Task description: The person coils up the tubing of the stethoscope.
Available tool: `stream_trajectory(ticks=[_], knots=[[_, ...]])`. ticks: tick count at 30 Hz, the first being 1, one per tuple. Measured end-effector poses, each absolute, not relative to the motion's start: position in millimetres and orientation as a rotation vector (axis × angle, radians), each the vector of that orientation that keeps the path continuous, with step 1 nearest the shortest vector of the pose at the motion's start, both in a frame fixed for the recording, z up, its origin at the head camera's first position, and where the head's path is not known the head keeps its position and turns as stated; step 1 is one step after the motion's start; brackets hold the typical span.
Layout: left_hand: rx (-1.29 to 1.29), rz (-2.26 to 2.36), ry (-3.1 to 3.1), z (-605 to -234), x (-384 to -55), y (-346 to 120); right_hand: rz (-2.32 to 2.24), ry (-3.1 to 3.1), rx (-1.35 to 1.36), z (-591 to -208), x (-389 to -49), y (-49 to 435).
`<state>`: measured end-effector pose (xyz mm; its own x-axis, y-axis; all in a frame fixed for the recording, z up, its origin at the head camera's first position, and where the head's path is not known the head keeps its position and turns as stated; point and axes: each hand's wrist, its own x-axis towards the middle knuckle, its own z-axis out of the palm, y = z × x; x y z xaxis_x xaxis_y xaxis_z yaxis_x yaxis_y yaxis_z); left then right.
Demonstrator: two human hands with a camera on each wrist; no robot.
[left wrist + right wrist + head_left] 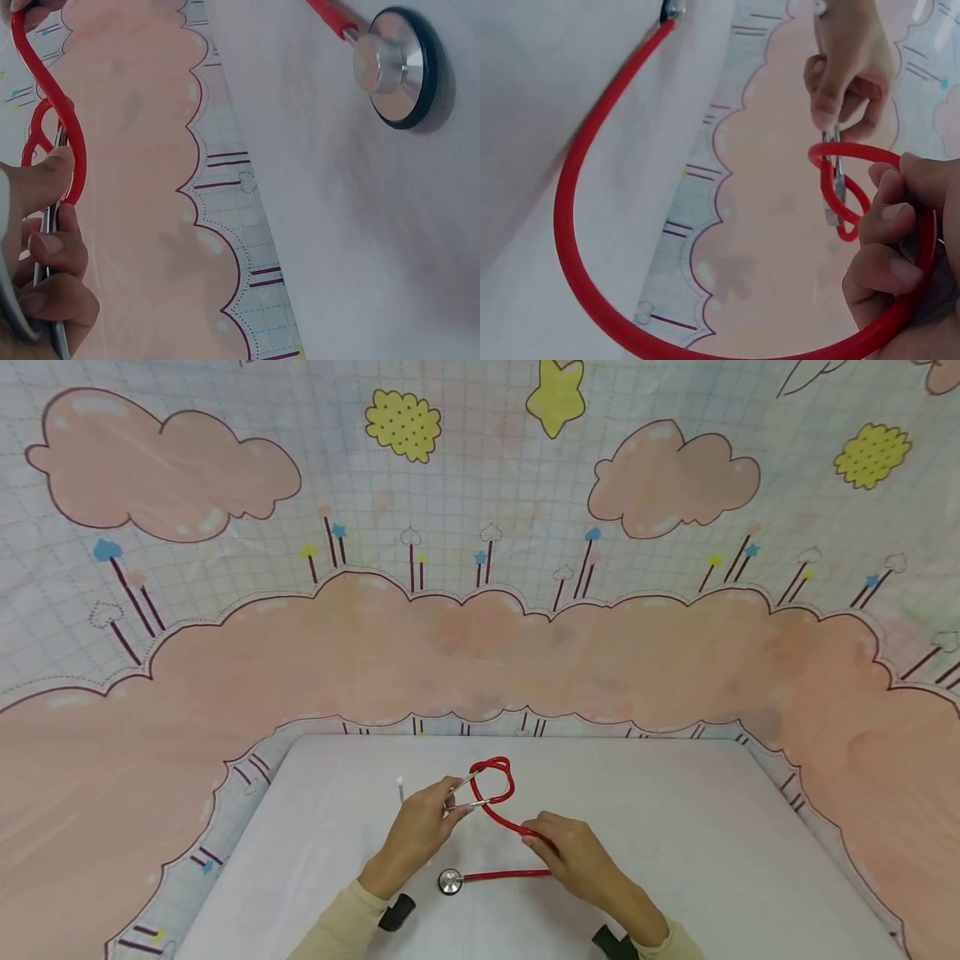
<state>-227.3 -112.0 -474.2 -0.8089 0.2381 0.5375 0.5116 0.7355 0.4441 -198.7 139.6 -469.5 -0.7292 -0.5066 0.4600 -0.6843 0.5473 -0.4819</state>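
Note:
A stethoscope with red tubing (501,821) is between both hands over the white table. My left hand (420,823) grips its metal ear tubes (50,221), fingers curled round them in the left wrist view. A white ear tip (400,782) sticks up beyond that hand. Past the ear tubes, the red tubing makes a loop and runs to my right hand (579,853), which holds it in curled fingers. From there the tube bends back in a wide curve, seen in the right wrist view. The round silver chest piece (450,882) with its dark rim lies on the table.
The white tabletop (690,810) reaches under both arms. Behind and around it hangs a cloth (480,652) printed with clouds and stars. Black devices (397,912) are worn at the wrists, below beige sleeves (337,922).

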Motion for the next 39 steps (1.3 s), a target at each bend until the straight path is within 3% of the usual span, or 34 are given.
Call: stream_trajectory(ticks=[39], knots=[[-0.922, -0.803, -2.651, -451, -222, -102, 0.829, -2.380, 1.118, -410, -244, 152]])
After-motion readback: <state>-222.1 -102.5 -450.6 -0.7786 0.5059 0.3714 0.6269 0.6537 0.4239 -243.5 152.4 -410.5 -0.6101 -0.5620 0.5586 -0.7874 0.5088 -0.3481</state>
